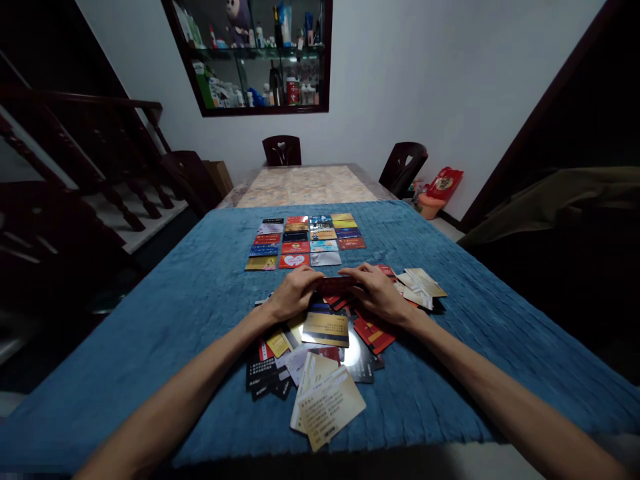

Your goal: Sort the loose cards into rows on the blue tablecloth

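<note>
My left hand (294, 293) and my right hand (376, 293) meet over a loose pile of plastic cards (320, 360) on a blue cloth (200, 293). Both hands pinch the ends of one dark red card (336, 285) held flat between them, just above the pile. Beyond my hands lies a neat grid of cards (306, 240) in several rows and columns, face up. A few pale cards (420, 283) fan out to the right of my right hand.
The blue cloth covers the near end of a long table (305, 185) with a pale patterned top. Two dark chairs (283, 150) stand at its far end. A wall cabinet (260, 53) holds bottles. A staircase railing (90, 153) runs along the left.
</note>
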`<state>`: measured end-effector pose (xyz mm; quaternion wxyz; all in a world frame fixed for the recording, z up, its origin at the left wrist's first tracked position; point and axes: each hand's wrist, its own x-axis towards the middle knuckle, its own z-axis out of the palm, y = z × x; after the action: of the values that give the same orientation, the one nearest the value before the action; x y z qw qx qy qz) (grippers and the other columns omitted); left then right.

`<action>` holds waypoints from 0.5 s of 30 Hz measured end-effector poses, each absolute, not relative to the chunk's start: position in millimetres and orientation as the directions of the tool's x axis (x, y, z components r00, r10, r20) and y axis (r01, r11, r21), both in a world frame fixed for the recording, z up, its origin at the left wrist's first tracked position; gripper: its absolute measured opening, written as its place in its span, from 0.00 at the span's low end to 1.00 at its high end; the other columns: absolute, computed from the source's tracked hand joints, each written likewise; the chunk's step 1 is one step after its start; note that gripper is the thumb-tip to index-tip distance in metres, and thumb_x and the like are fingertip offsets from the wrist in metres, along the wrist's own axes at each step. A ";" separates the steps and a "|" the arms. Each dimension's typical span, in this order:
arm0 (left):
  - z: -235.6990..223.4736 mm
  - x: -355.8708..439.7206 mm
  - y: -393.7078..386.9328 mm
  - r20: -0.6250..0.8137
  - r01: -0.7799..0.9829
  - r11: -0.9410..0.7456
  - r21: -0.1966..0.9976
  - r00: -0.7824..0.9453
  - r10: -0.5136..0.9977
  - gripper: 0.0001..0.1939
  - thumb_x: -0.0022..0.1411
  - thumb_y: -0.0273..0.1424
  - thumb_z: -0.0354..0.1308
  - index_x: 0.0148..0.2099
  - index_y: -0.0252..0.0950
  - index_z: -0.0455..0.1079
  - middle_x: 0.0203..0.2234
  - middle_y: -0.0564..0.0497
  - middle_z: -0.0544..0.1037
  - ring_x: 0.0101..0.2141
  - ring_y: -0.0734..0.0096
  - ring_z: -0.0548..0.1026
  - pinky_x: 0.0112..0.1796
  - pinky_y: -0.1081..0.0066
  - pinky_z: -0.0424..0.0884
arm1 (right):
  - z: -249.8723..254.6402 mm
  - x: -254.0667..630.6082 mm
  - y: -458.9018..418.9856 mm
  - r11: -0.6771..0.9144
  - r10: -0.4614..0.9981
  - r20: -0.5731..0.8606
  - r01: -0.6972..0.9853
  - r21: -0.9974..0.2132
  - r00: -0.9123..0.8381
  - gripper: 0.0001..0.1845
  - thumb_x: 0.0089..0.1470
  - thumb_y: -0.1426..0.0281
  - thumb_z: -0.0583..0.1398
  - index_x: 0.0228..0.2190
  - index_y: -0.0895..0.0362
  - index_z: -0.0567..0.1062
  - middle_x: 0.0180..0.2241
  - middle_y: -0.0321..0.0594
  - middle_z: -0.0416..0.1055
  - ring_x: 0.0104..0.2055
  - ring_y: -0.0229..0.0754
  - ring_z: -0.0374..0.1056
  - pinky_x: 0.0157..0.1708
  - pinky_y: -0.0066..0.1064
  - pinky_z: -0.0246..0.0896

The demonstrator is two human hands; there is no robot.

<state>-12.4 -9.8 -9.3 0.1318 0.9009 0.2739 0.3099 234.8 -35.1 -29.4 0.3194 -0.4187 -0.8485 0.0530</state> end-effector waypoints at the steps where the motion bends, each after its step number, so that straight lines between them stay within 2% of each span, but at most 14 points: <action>1: -9.2 -12.2 -10.0 0.488 0.411 -0.817 0.404 0.659 0.572 0.13 0.64 0.20 0.50 0.47 0.33 0.72 0.38 0.45 0.78 0.40 0.66 0.75 0.43 0.67 0.73 | -29.7 234.8 -35.1 0.639 0.747 0.493 0.685 -0.350 -0.446 0.22 0.59 0.74 0.56 0.55 0.54 0.71 0.41 0.47 0.72 0.41 0.47 0.67 0.44 0.41 0.65; 7: -10.2 -12.2 -10.8 0.459 0.442 -0.806 0.394 0.665 0.589 0.16 0.62 0.19 0.50 0.49 0.34 0.72 0.41 0.45 0.77 0.43 0.64 0.74 0.46 0.64 0.73 | -29.3 233.6 -36.5 0.608 0.767 0.466 0.733 -0.306 -0.441 0.21 0.61 0.73 0.56 0.55 0.52 0.70 0.41 0.46 0.72 0.41 0.48 0.67 0.44 0.41 0.64; 11: -13.1 -12.6 -10.4 0.446 0.475 -0.788 0.391 0.652 0.614 0.22 0.60 0.19 0.51 0.55 0.35 0.68 0.44 0.44 0.76 0.45 0.63 0.74 0.47 0.63 0.72 | -29.1 232.1 -37.6 0.592 0.771 0.478 0.750 -0.295 -0.421 0.20 0.61 0.73 0.55 0.54 0.53 0.69 0.40 0.45 0.71 0.40 0.47 0.67 0.43 0.38 0.63; 15: -15.3 -11.5 -11.0 0.439 0.501 -0.760 0.414 0.621 0.649 0.23 0.60 0.19 0.50 0.58 0.34 0.64 0.43 0.44 0.75 0.42 0.63 0.74 0.46 0.63 0.72 | -28.7 231.3 -37.8 0.594 0.768 0.481 0.753 -0.285 -0.423 0.19 0.61 0.73 0.55 0.53 0.54 0.69 0.39 0.45 0.72 0.39 0.47 0.67 0.41 0.37 0.63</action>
<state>-11.5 -11.0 -15.3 0.1264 0.8915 0.3226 0.2919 231.3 -37.8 -28.7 0.2922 -0.4506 -0.8434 0.0130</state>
